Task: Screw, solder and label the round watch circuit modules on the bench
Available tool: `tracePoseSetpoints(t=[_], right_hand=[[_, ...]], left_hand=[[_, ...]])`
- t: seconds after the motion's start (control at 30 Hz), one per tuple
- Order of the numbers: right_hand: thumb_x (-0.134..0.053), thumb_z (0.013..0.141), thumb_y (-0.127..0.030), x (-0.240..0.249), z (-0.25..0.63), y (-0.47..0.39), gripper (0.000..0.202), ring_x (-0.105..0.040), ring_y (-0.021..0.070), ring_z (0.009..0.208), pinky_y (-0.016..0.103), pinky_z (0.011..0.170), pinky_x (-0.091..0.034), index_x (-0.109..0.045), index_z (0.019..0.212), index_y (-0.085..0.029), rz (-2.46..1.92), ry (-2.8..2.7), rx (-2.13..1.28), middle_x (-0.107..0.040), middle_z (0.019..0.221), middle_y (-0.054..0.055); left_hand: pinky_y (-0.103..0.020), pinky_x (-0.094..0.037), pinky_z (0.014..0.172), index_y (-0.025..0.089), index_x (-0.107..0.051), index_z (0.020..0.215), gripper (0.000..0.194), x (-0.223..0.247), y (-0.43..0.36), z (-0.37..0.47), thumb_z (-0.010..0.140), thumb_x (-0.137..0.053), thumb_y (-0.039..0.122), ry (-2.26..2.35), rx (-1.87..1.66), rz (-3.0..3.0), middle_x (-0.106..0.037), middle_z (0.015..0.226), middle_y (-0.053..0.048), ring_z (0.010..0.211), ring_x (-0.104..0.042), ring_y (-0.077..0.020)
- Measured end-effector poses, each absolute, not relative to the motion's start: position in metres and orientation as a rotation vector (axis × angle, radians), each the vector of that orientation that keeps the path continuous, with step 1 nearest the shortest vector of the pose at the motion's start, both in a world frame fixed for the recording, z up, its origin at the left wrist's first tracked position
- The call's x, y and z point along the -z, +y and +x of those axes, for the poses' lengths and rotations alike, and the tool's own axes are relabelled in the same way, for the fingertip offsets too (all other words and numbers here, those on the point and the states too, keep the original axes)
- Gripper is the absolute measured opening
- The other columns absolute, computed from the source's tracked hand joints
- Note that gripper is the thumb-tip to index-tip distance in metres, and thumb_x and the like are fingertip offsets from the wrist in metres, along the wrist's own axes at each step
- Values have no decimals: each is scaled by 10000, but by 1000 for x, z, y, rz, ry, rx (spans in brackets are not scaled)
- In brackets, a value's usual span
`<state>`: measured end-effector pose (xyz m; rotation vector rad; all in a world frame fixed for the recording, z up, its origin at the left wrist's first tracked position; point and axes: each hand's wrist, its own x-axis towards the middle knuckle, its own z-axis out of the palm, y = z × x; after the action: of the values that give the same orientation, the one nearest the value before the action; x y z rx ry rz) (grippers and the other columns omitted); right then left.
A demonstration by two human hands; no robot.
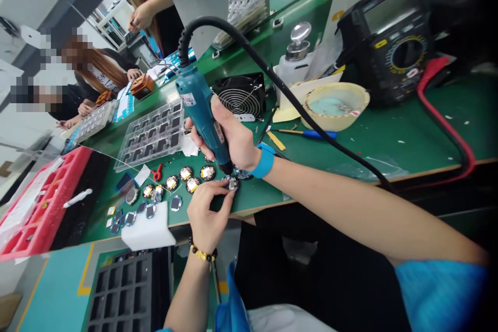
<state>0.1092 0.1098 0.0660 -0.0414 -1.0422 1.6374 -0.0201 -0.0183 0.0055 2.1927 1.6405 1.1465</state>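
Observation:
My right hand (pixel 235 135) is wrapped round a teal electric screwdriver (pixel 202 114), which is tilted with its black tip pointing down. A small round watch module (pixel 232 183) lies under the tip near the table's front edge. Thumb and fingers of my left hand (pixel 208 207) pinch this module at its left side. Whether the bit touches the module cannot be made out. Several round modules (pixel 192 184) with white and yellow tops lie just left of my hands. Small square dark-faced parts (pixel 150 211) rest on and around a white foam block (pixel 150 233).
Behind the modules lies a clear tray of dark screens (pixel 153 135). A black fan (pixel 241 96), dispenser bottle (pixel 293 65), yellowish bowl (pixel 336 104), blue screwdriver (pixel 317 135) and multimeter (pixel 392 46) stand rightward. A black cable arches over my right hand. Other people sit at far left.

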Motion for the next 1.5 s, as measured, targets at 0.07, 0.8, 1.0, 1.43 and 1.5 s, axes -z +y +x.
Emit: tracePoseSetpoints(t=[0.07,0.8,1.0,1.43,1.5], right_hand=[[-492,939,-832,-64,108,110,675,-497,118,449,270,376,-354,-657,1165,-218,-47,-1061,-1641,-600,672,-19],[-438,981,-806,-61,109,100,633,-461,102,447,233,395,-351,-636,963,-205,-43,-1188,-1584,-514,625,-24],[-419,965,-842,-69,113,104,662,-470,95,459,217,376,-365,-619,1105,-226,-43,-1059,-1618,-517,645,-42],[-444,959,-832,-75,110,109,654,-529,118,458,239,392,-402,-651,1041,-217,-39,-687,-1764,-587,653,-24],[-481,938,-841,-76,111,109,653,-525,123,460,240,388,-399,-645,1043,-217,-37,-695,-1748,-565,637,-29]], left_hand=[[-429,-565,973,248,-721,909,69,-5,-18,-21,978,-720,256,1636,-1145,2190,-807,1074,-40,1057,-741,-226],[-404,-556,942,245,-704,914,82,-5,-17,-20,986,-715,282,1673,-1115,2214,-802,1066,-36,1039,-736,-223],[-398,-554,938,242,-720,910,90,-7,-17,-22,988,-714,287,1666,-1131,2199,-801,1019,-33,1007,-738,-221],[-346,-535,908,227,-710,880,100,-1,-14,-23,967,-735,270,1697,-1273,2039,-764,961,-26,945,-716,-191],[-349,-544,905,228,-709,885,104,0,-16,-24,983,-712,264,1674,-1274,2018,-772,981,-30,957,-724,-193]])
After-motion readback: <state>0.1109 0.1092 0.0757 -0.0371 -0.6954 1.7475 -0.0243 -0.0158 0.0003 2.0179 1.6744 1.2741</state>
